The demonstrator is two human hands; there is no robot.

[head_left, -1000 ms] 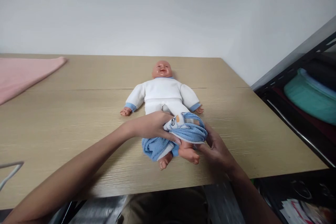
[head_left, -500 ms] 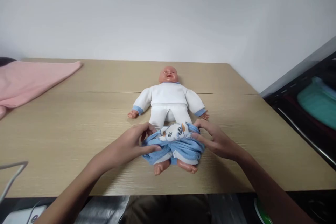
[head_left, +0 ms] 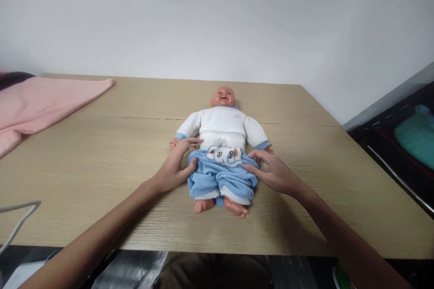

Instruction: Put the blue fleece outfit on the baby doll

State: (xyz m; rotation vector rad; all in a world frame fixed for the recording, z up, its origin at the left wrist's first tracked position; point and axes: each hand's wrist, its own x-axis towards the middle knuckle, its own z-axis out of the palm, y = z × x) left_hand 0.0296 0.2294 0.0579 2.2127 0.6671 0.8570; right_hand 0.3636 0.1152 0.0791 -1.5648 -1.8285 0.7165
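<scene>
A doll lies on its back, head away from me, in a white top with blue cuffs and white leggings. Blue terry trousers with a cartoon animal face on the front are bunched around its legs, their waistband at the upper thighs. Both bare feet stick out of the white-edged leg ends. At the waistband's left side, my left hand has its thumb on the blue cloth and fingers curled at the edge. Opposite, my right hand pinches the waistband between thumb and fingers.
The wooden table reaches back to a pale wall. A pink cloth lies at the left, and a grey cable hangs over the near left edge. On the right stands a black rack with a teal bundle.
The trousers have moved up the doll's legs, covering more of the white leggings. Both hands have travelled up with the waistband, and more of the feet shows.
</scene>
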